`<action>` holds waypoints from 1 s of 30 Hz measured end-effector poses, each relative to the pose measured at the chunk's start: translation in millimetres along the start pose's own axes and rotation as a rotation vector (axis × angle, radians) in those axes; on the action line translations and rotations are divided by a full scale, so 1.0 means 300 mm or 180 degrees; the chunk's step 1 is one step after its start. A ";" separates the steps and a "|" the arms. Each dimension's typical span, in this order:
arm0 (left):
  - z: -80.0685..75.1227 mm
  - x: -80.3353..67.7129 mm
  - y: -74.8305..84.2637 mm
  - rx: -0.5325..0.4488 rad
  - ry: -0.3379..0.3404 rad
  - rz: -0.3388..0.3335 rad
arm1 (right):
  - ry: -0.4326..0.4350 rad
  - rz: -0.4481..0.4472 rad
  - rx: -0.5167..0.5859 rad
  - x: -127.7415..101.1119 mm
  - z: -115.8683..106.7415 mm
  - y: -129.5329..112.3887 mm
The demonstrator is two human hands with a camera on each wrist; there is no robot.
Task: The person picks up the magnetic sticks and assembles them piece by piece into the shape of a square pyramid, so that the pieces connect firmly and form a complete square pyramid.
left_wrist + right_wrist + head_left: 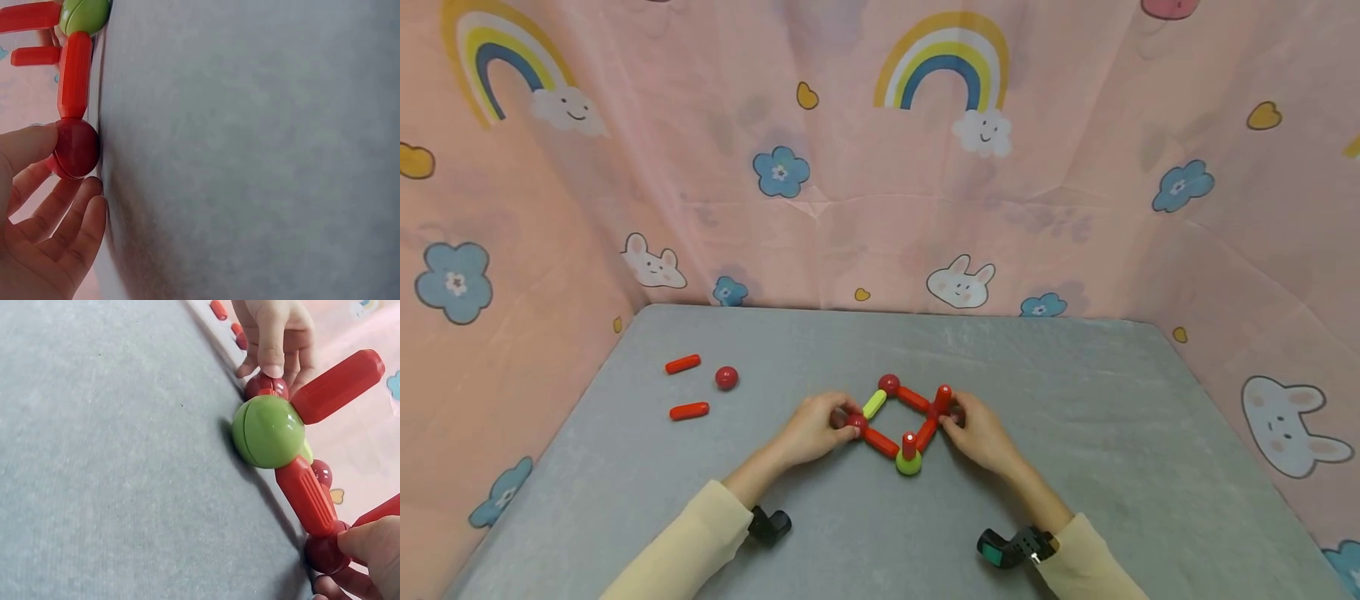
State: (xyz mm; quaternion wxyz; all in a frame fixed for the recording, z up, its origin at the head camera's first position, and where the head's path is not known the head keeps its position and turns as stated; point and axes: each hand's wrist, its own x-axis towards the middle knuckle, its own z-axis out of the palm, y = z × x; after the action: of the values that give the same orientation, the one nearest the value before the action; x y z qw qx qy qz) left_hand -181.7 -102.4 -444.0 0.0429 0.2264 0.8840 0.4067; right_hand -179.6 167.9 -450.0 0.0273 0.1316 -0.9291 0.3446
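A four-sided frame of balls and rods lies on the grey table. My left hand [817,427] pinches the red ball [77,149] at its left corner between thumb and fingers. My right hand [983,432] grips the red ball [327,547] at the right corner. A green ball [270,431] forms the near corner, and another red ball [889,384] the far one. Three sides are red rods [305,495]; the far left side is a yellow-green rod [875,404]. One upright red rod [909,446] stands on the green ball, another upright rod [943,398] on the right ball.
Two loose red rods [682,364] and a loose red ball [726,378] lie at the table's left. A pink printed cloth [850,233] hangs behind and along both sides of the grey table [1075,392]. Each wrist wears a black camera [1017,547].
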 end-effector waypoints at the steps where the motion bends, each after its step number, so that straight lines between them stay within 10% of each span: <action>1: 0.000 -0.003 0.002 0.0000 -0.0009 0.0014 | -0.0006 0.0005 -0.0022 0.001 0.000 -0.001; 18: -0.009 -0.026 -0.007 0.0037 0.0072 0.0106 | 0.0038 0.0037 -0.0112 0.013 0.014 -0.001; 30: -0.123 -0.075 -0.023 0.0032 0.0371 -0.0026 | 0.0043 0.0023 -0.0075 0.009 0.016 0.007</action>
State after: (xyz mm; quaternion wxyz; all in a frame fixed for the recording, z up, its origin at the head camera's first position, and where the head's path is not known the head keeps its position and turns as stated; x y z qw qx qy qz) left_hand -173.8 -142.1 -426.9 -0.0082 0.1990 0.8880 0.4145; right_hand -182.7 165.7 -454.5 0.0339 0.1256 -0.9333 0.3346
